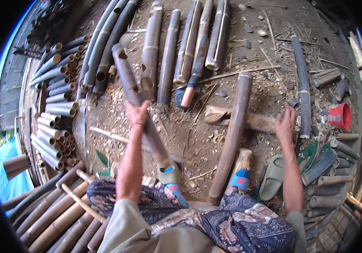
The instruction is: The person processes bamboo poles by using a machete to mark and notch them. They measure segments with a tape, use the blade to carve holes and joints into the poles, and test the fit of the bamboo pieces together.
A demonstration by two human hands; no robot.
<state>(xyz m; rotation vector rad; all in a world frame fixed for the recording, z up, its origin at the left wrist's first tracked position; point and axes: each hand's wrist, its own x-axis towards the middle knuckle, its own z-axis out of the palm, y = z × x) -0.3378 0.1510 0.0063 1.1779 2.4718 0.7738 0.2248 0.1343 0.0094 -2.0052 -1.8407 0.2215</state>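
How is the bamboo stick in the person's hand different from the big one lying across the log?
The bamboo pole in the left hand is lifted off the ground and looks blurred lower down; the bamboo pole across the wooden block rests there untouched, with the open right hand beside it. The held one is dark grey-brown, the resting one reddish brown. Both are long, round and hollow-looking.

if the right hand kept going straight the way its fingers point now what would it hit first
Probably the dark bamboo pole lying on the ground just ahead of the open right hand, whose fingers point up the picture and slightly right. Depth is unclear, so the hand may be well above it.
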